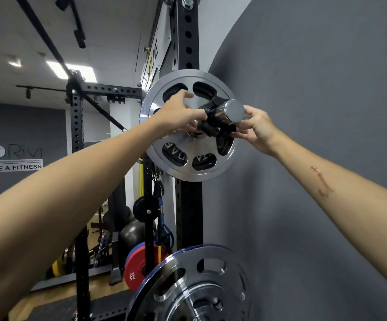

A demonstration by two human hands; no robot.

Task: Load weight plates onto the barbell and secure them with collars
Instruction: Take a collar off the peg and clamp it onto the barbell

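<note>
A chrome weight plate with oval cut-outs sits on the barbell sleeve, whose shiny round end points toward me at head height. A black collar is on the sleeve just in front of the plate. My left hand grips the collar from the left, fingers curled over its top. My right hand pinches the collar's right side from below the sleeve end. The plate's hub is hidden behind the collar and my hands.
A black rack upright stands behind the plate, close to the grey wall on the right. Another chrome plate hangs low on a storage peg. A red bumper plate and kettlebells lie further back on the left.
</note>
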